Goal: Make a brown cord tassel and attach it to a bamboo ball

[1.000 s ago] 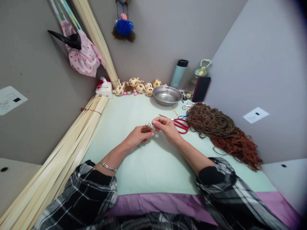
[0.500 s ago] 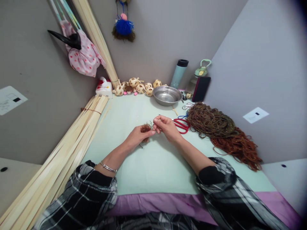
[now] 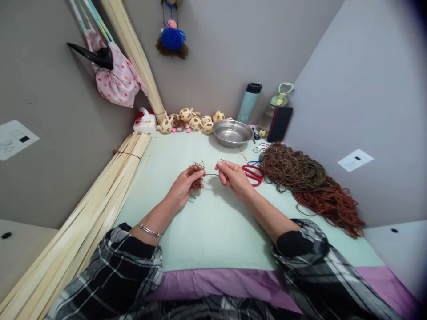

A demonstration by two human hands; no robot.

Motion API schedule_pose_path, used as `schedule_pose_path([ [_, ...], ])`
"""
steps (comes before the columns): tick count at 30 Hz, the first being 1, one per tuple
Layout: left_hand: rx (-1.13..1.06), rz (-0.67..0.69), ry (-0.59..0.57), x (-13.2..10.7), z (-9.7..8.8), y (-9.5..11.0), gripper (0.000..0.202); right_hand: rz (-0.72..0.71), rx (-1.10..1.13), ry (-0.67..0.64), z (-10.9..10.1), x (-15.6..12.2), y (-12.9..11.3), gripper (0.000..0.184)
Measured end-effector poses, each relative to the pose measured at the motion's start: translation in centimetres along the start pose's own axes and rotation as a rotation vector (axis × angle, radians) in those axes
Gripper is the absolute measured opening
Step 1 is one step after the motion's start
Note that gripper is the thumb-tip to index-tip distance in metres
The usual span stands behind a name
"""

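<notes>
A small shaggy tuft of brown yarn [image 3: 194,170] is pinched in my left hand [image 3: 185,183], its cut ends sticking out above and below the fingers. From it a dark strand [image 3: 211,174] runs across to my right hand [image 3: 232,177], whose thumb and fingers are closed on the strand's other end. A thin dark tip shows just above the right fingertips; what it belongs to I cannot make out. Both hands are held over the pale green tabletop [image 3: 213,231]. Red-handled scissors [image 3: 255,176] lie right beside my right hand, blades hidden behind it.
Skeins of olive-brown yarn [image 3: 293,166] and rust yarn [image 3: 333,206] lie at the right. A metal bowl [image 3: 232,133], woven balls [image 3: 196,123], a blue tumbler [image 3: 248,104], a water bottle [image 3: 278,100] and a phone [image 3: 280,124] stand at the back. Bundled wood strips [image 3: 96,213] run along the left.
My left hand has moved left and slightly up with the yarn tuft. My right hand has shifted a little right, so the strand between them now shows stretched.
</notes>
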State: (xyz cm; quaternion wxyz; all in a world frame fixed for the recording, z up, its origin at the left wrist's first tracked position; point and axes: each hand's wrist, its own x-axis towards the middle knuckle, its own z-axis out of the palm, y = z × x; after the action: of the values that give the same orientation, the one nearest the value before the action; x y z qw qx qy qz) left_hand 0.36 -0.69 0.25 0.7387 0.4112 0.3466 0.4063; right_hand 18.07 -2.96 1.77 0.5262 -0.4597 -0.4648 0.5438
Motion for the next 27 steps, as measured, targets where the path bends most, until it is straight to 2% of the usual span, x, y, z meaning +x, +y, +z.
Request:
schedule_pose_path([
  [10, -0.018, 0.028, -0.004, 0.0, -0.1, -0.2, 0.034, -0.046, 0.018, 0.264, -0.9, 0.7, 0.3, 0.037],
  [12, -0.012, 0.029, -0.003, 0.0, -0.1, -0.2, 0.033, -0.038, -0.01, 0.279, -0.9, 0.7, 0.3, 0.037],
  [15, -0.003, 0.035, -0.009, 0.0, -0.1, -0.2, 0.033, -0.034, -0.139, 0.194, -0.6, 0.4, 0.3, 0.039],
  [19, 0.034, 0.049, -0.034, -0.1, 0.1, -0.2, 0.032, -0.029, -0.326, -0.058, 0.1, -0.3, 0.2, 0.046],
  [22, 0.08, 0.059, -0.042, -0.2, 0.2, -0.3, 0.03, -0.031, -0.371, -0.215, 0.3, -0.6, 0.2, 0.047],
  [24, 0.1, 0.057, -0.039, -0.2, 0.2, -0.3, 0.03, -0.063, -0.364, -0.231, 0.3, -0.5, 0.2, 0.044],
  [27, 0.088, 0.047, -0.023, -0.2, 0.3, -0.3, 0.032, -0.095, -0.338, -0.171, 0.2, -0.4, 0.3, 0.039],
])
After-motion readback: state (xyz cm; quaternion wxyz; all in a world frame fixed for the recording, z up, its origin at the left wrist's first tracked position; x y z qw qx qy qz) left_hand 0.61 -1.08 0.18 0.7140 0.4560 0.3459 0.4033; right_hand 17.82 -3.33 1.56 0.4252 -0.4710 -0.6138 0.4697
